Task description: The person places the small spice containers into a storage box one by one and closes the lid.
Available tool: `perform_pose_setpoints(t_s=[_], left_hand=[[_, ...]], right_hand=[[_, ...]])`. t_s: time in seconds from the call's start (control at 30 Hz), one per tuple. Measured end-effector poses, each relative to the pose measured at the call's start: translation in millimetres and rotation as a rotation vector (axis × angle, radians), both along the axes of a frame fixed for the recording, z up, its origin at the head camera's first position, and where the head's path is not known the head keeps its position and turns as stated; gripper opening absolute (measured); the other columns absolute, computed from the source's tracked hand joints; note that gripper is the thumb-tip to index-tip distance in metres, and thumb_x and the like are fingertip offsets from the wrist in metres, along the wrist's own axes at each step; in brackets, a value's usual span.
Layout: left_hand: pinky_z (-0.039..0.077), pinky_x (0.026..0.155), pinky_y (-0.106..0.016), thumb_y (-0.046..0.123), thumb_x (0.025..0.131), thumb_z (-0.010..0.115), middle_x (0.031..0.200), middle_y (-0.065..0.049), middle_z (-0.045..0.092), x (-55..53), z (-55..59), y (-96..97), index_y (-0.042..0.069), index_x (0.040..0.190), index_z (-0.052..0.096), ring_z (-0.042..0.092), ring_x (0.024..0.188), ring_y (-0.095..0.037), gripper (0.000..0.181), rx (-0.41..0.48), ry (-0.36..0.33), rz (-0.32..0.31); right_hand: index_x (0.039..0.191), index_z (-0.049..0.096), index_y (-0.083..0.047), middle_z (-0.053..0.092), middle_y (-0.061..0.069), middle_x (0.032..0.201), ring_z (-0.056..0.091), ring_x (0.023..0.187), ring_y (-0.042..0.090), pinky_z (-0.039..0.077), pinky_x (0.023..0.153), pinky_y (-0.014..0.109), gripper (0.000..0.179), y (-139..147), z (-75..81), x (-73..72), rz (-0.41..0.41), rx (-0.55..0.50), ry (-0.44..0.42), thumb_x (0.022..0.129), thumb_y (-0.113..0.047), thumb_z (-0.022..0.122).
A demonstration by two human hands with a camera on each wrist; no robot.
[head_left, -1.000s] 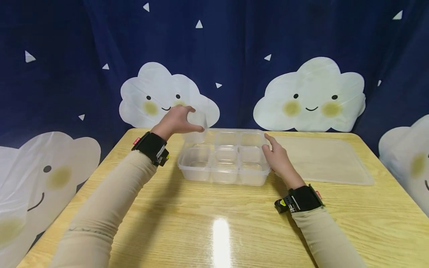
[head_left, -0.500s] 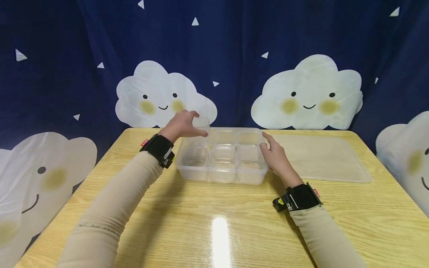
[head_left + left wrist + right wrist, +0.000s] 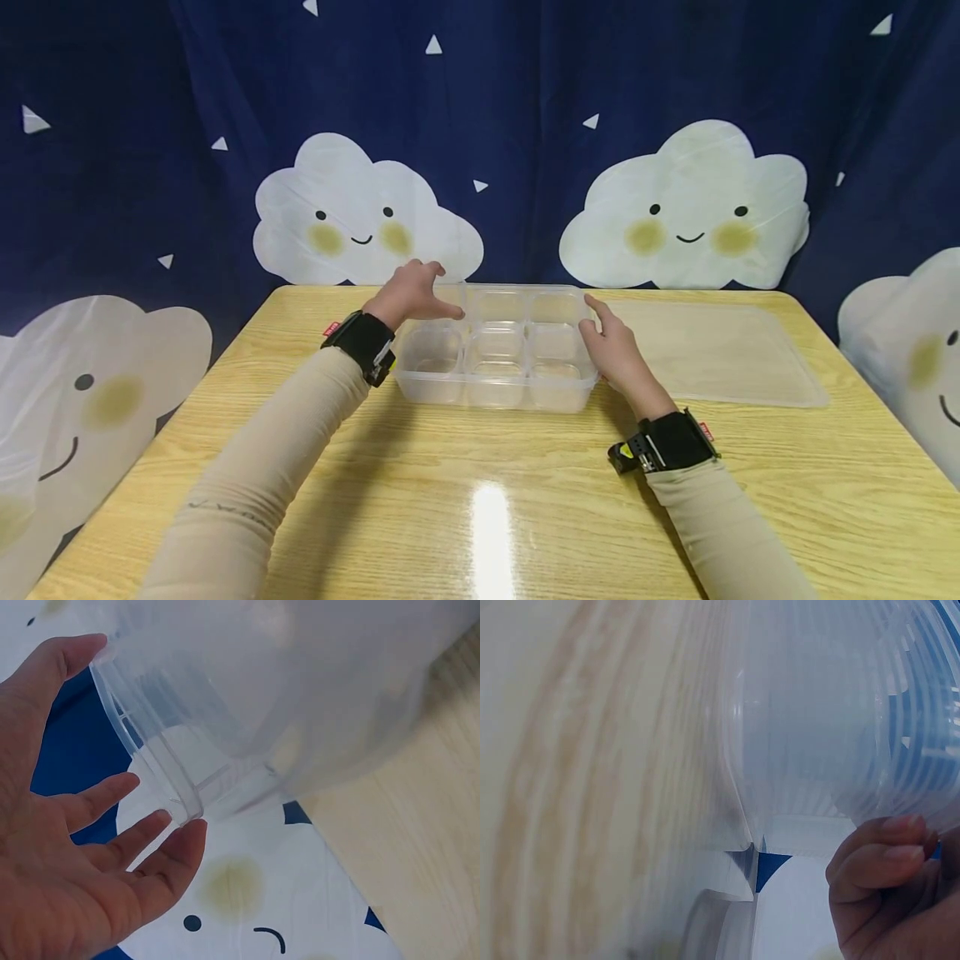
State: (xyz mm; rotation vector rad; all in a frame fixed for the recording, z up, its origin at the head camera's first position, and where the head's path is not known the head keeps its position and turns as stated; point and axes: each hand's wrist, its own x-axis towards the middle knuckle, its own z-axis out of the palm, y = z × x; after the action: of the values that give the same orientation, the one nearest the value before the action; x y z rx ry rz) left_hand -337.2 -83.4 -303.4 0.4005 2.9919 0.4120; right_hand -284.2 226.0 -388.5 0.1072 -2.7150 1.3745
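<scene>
A clear plastic storage box (image 3: 435, 390) with several small bins inside stands at the middle of the table. My left hand (image 3: 412, 293) is at its back left corner, thumb and fingers spread across the top of a small clear bin (image 3: 161, 754). In the left wrist view, the thumb tip and fingertips meet opposite ends of the rim there. At the box's right end, my right hand (image 3: 618, 352) holds the wall, thumb by the rim and index finger reaching toward the back corner. Its other fingers (image 3: 885, 859) curl against the translucent side in the right wrist view.
A flat translucent lid (image 3: 712, 354) lies on the wooden table (image 3: 390, 500), right of the box. Behind the table's far edge hangs a dark blue curtain (image 3: 517, 92) with cloud faces.
My left hand has moved down and slightly right, lowering the small bin into the box's back left space. The right hand has stayed at the right end.
</scene>
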Motion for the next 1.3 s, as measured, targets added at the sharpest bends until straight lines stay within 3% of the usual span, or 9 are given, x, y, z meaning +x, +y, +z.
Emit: perform_pose_setpoints(t_s=[0.37, 0.67, 1.03, 1.3], left_hand=[[0.044, 0.105, -0.049, 0.043, 0.082, 0.081, 0.145, -0.027, 0.038, 1.9, -8.5, 4.1, 0.004, 0.153, 0.035, 0.045, 0.131, -0.042, 0.093, 0.028, -0.015, 0.020], [0.045, 0.105, -0.046, 0.044, 0.081, 0.082, 0.145, -0.029, 0.037, 1.0, -15.7, 4.5, 0.002, 0.155, 0.030, 0.052, 0.124, -0.037, 0.100, 0.046, -0.019, 0.022], [0.041, 0.109, -0.052, 0.047, 0.082, 0.081, 0.147, -0.029, 0.040, 1.5, -16.0, 8.4, -0.002, 0.154, 0.030, 0.043, 0.135, -0.046, 0.100, -0.035, -0.005, 0.020], [0.041, 0.108, -0.053, 0.048, 0.084, 0.078, 0.148, -0.029, 0.040, 1.3, -18.3, 9.5, -0.002, 0.154, 0.030, 0.039, 0.136, -0.048, 0.099, -0.077, 0.003, 0.031]], right_hand=[[0.161, 0.026, -0.008, 0.036, 0.004, 0.069, 0.035, 0.050, 0.012, 0.041, 0.048, 0.031, 0.059, -1, 4.1, 2.4, 0.002, 0.012, 0.014, 0.104, -0.021, 0.035], [0.160, 0.026, -0.008, 0.036, 0.004, 0.068, 0.034, 0.049, 0.012, 0.039, 0.046, 0.030, 0.059, -1, 2.7, 2.0, 0.001, 0.015, 0.014, 0.104, -0.021, 0.035], [0.161, 0.026, -0.011, 0.033, 0.000, 0.060, 0.033, 0.043, 0.011, 0.039, 0.042, 0.029, 0.060, 0, 1.4, 0.5, 0.008, 0.001, 0.006, 0.103, -0.023, 0.035], [0.161, 0.026, -0.012, 0.035, 0.004, 0.068, 0.035, 0.046, 0.013, 0.041, 0.044, 0.028, 0.059, 0, 0.4, -0.7, -0.001, -0.008, -0.001, 0.104, -0.023, 0.035]])
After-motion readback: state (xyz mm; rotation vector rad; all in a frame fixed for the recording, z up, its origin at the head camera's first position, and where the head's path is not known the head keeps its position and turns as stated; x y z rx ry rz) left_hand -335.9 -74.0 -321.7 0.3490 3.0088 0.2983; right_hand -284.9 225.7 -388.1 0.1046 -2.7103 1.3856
